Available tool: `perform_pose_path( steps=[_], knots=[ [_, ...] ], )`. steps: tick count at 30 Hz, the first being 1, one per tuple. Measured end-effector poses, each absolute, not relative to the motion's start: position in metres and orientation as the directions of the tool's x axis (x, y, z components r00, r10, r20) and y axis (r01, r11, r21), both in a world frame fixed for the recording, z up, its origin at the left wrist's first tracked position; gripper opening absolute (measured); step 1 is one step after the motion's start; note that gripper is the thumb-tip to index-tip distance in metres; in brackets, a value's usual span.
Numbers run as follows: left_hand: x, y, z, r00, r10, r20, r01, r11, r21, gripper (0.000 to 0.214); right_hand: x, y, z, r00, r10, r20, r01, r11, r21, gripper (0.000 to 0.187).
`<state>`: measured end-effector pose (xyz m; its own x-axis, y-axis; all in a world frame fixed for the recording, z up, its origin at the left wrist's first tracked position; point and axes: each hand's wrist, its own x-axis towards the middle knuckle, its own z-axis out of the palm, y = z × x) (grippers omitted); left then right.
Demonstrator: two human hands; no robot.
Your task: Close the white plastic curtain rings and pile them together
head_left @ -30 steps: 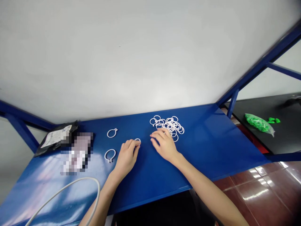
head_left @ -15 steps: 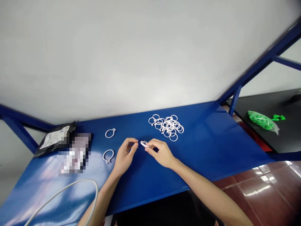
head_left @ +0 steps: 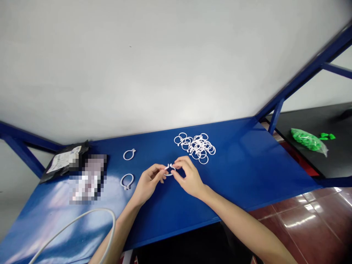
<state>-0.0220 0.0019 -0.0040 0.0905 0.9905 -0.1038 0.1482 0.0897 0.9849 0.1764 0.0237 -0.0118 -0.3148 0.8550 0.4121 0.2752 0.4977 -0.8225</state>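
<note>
Both hands pinch one white plastic ring [head_left: 169, 170] just above the blue table [head_left: 242, 172]. My left hand [head_left: 147, 182] grips its left side with thumb and fingertips. My right hand [head_left: 188, 176] grips its right side, fingers curled over it. A pile of several white rings [head_left: 196, 146] lies behind my right hand. Two closed rings lie apart to the left: one ring [head_left: 129, 154] farther back, another ring [head_left: 127, 181] nearer, beside my left hand.
A black packet with a white label [head_left: 64, 159] and a blurred patch lie at the table's left. A white cable [head_left: 82, 220] loops at the front left. On a black table to the right sits a bag of green pieces [head_left: 308, 140].
My right hand left the pile with a ring and came toward my left hand. Both hands now hold that ring between them, a little nearer to me.
</note>
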Motion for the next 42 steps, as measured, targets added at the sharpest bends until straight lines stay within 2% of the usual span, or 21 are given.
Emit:
perform_pose_path(
  steps=[4,7,13,21,24,28,33,36,39,42],
  knots=[
    [-0.02,0.0,-0.001,0.147,0.984,-0.104,0.126,0.085,0.988,0.032,0.176,0.027,-0.009,-0.319,0.931,0.179,0.175,0.243,-0.954,0.008],
    [-0.017,-0.002,0.001,0.137,0.987,-0.088,0.118,0.072,0.99,0.032,0.175,0.028,-0.008,-0.323,0.937,0.131,0.188,0.199,-0.962,0.007],
    [-0.014,-0.005,-0.01,0.079,0.996,-0.046,0.185,0.031,0.982,0.028,0.177,0.026,-0.008,-0.387,0.894,0.224,0.286,0.348,-0.893,0.008],
    [-0.016,-0.011,-0.011,0.093,0.995,0.043,0.419,-0.079,0.905,0.018,0.181,0.025,-0.011,-0.529,0.787,0.317,0.387,0.557,-0.735,0.019],
    [-0.015,-0.012,-0.013,0.101,0.981,0.166,0.55,-0.194,0.812,0.013,0.181,0.024,-0.012,-0.564,0.754,0.337,0.402,0.607,-0.685,0.021],
    [-0.011,-0.016,-0.024,0.135,0.907,0.398,0.705,-0.37,0.605,0.018,0.18,0.022,-0.011,-0.592,0.726,0.35,0.442,0.656,-0.612,0.024],
    [-0.009,-0.018,-0.036,0.222,0.795,0.565,0.77,-0.498,0.398,0.023,0.182,0.02,-0.012,-0.649,0.685,0.332,0.49,0.71,-0.506,0.023],
    [-0.01,-0.016,-0.035,0.269,0.775,0.573,0.763,-0.534,0.364,0.025,0.182,0.02,-0.013,-0.662,0.667,0.342,0.495,0.732,-0.469,0.023],
    [-0.015,-0.007,-0.028,0.313,0.793,0.523,0.761,-0.539,0.361,0.019,0.181,0.026,-0.011,-0.62,0.681,0.39,0.47,0.72,-0.511,0.022],
    [-0.032,0.006,-0.019,0.229,0.841,0.489,0.855,-0.414,0.311,0.021,0.185,0.045,0.001,-0.541,0.706,0.456,0.484,0.705,-0.518,0.02]
  ],
)
